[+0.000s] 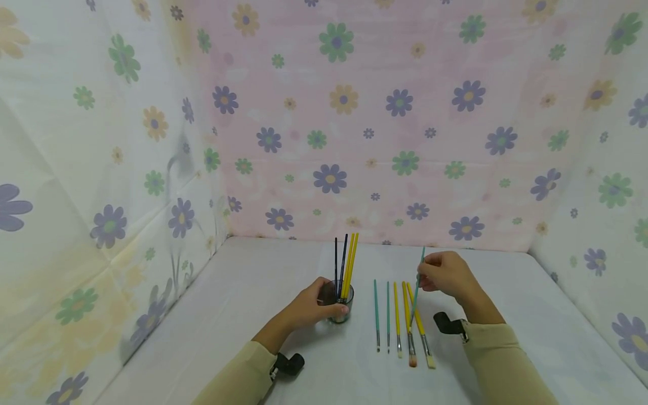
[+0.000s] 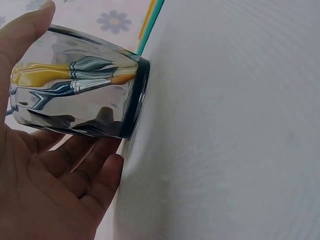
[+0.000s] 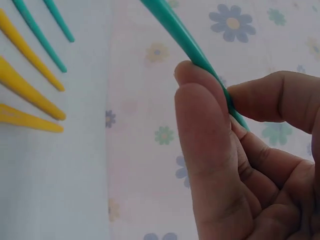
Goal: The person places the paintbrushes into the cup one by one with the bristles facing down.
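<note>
Holding one glass (image 2: pixel 82 100), one teal brush (image 1: pixel 416 296)

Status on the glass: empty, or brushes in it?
Not empty: the glass holds brushes; dark and yellow handles stick out the top, bristles show through its side.

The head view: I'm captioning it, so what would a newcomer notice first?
The pink floral backdrop dominates the upper part. Below it, near centre, the left hand holds a glass of dark and yellow paintbrushes. Farther right, the right hand pinches a teal paintbrush by a row of five more.
</note>
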Demonstrator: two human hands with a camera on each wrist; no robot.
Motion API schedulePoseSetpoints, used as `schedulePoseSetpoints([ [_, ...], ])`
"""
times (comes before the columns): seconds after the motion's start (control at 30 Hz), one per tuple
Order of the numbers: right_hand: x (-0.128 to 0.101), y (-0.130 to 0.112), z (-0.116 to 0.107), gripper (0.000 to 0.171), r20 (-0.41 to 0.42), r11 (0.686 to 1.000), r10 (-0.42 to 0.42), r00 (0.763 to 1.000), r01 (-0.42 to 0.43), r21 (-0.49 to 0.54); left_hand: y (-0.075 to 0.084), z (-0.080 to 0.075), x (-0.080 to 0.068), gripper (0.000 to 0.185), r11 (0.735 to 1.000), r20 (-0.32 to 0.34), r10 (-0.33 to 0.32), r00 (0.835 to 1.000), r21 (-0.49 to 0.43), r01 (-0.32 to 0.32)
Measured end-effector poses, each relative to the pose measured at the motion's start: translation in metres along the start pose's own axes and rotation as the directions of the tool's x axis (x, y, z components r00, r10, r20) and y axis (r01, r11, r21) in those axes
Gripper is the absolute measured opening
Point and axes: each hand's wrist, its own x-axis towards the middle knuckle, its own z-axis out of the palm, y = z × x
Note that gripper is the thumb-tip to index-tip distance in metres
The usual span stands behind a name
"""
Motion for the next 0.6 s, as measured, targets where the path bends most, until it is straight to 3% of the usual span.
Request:
schedulePoseSetpoints([
  [0.6,-0.02,-0.031,-0.003,0.021,-0.057,0.984,-0.178,0.982,0.177,-0.027,0.001,-0.001,0.0,0.07,1.0,-0.007,0.002,1.0,0.007,-0.002],
])
